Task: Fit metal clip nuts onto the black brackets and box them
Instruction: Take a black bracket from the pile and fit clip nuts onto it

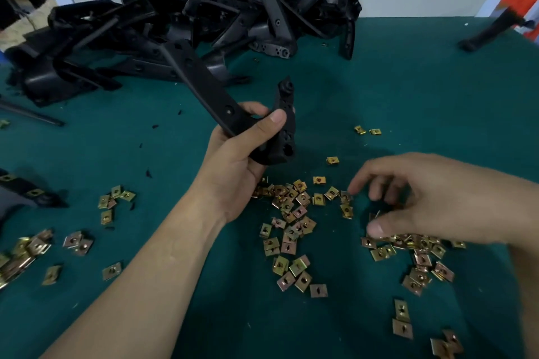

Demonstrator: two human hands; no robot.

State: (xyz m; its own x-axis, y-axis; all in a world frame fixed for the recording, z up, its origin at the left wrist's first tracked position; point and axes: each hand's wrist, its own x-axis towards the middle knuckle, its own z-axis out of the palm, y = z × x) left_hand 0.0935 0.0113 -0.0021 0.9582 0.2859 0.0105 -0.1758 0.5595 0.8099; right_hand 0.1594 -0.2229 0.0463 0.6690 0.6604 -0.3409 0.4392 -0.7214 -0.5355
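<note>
My left hand (233, 160) grips a black bracket (204, 90) near its bend, holding it above the green table with one arm pointing up and left. My right hand (414, 198) hovers low over a scatter of brass-coloured metal clip nuts (291, 221), fingers curled downward and thumb near a clip nut at the pile's right side. Whether it pinches a clip nut I cannot tell. More clip nuts (423, 259) lie under and below that hand.
A big heap of black brackets (180, 23) fills the back left of the green table (423, 90). Further clip nuts (26, 251) lie at the left edge, beside a bracket (26, 186) with nuts fitted. A lone bracket (493, 29) lies far right.
</note>
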